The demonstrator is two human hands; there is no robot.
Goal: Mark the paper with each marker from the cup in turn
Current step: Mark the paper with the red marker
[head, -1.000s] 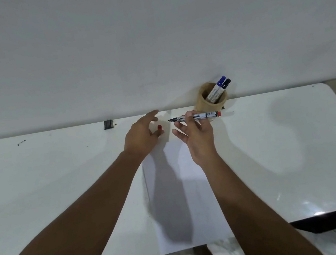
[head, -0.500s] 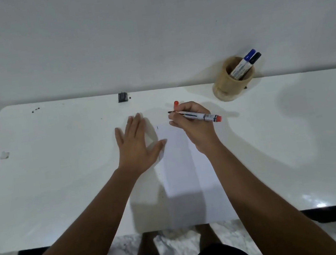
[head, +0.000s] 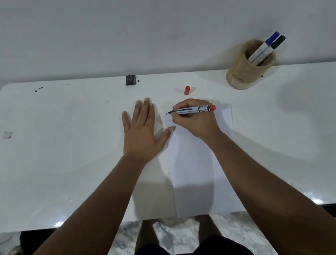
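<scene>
Standing against a bare wall [head: 148, 22], the white table [head: 60, 164] carries the paper [head: 192, 167]; the left hand [head: 142, 135] lies spread flat beside it, the right hand [head: 196, 119] pinching the marker [head: 192, 110], tip at the paper's top-left corner.

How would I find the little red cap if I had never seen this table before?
Start at the white table and find the sheet of paper near its front edge. Look just past the paper's far end, beyond the right hand writing with the marker. The red cap lies there alone on the bare tabletop, the only loose red thing, left of the wooden cup.
</scene>
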